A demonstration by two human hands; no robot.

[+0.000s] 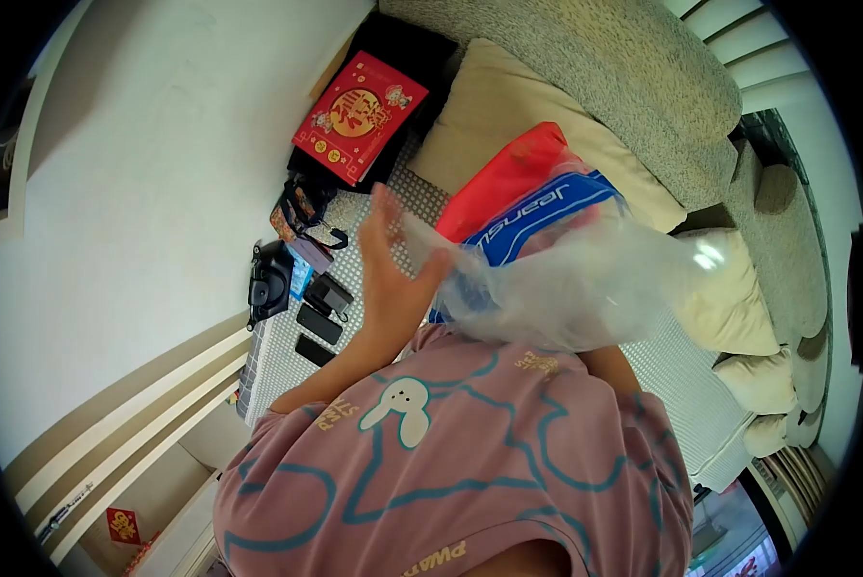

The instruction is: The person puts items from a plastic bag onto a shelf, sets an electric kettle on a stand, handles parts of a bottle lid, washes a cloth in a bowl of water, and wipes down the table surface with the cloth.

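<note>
Wall [162, 173] bounds the left | patterned seat [706, 394] reaches right | clear plastic bag [571, 288], red-and-blue far end, mid-scene | right forearm [614, 367] ends behind it; right hand hidden, grip I can't tell | left hand [395, 279] blurred, raised, thumb and fingers spread by bag's left edge | dark phones [318, 324] farther left

The setting was a home, apparently a living room: a speckled sofa [614, 48] bore pale cushions [735, 308] and a patterned cover [691, 404], phones [319, 324] lay near a white wall [162, 173], and a red-and-gold decoration [122, 526] showed at lower left.
</note>
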